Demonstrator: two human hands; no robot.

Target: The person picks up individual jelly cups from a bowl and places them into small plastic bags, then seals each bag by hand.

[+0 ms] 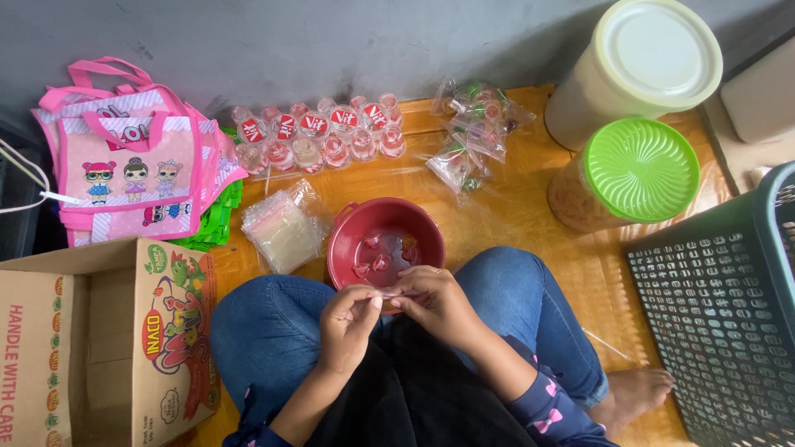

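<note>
Between my knees, just over the near rim of the red bowl (341, 248), both hands meet fingertip to fingertip. L hand (348, 324) is curled nearly closed, thumb and forefinger pinching a small clear plastic bag (386, 291); R hand (433, 300) is also mostly closed, fingers pinching the same bag from the other side. Can't tell what's inside it, too small. Bowl sits on the wooden floor (513, 215), touching my jeans, w/ a few small pink jelly cups (380, 261) lying loose in the bottom. Just left of the bowl lies a stack of clear empty bags (283, 227). Behind it, along the wall, a row of small sealed cups w/ red lids (319, 132); to the right of those, a few filled clear packets (472, 124). Far left: pink cartoon tote bags (132, 165) over an open cardboard box (99, 339). Right side: a cream-lidded tub (654, 50), a green-lidded jar (638, 170), a dark plastic basket (720, 314).
</note>
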